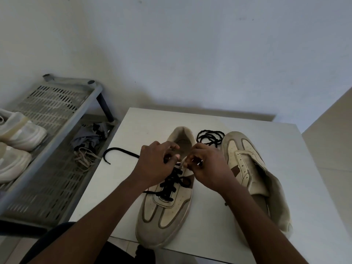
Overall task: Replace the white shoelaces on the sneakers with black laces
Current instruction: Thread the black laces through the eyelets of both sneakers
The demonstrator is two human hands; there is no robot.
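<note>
Pale, bare wall backs a small white worktop, and near its front edge, toe pointing toward the person and overhanging that edge, stands the beige sneaker now being worked on. A black lace already crosses its lower eyelets in several rows, so I judge this shoe well over halfway laced, with only the top holes left. Both hands meet over the throat of the shoe. The left hand has its fingers curled round the lace at the upper eyelets, probably keeping the finished rows taut. The right hand pinches at the edge of the eyelet flap with a bit of black showing between its fingers, which looks like the tip being fed through, though the hole itself is hidden. The lace's free end trails off toward the worktop's left edge, left slack out of the way. A coiled black lace waits near the far edge, just behind the right hand and within easy reach for the next shoe. Touching or nearly touching that coil, the second sneaker lies tipped on its side along the right edge, unlaced and flopped open. Off the worktop to the left stands a grey shoe rack holding white sneakers, a crumpled grey cloth and a tangle of pale laces, presumably the ones taken out.
</note>
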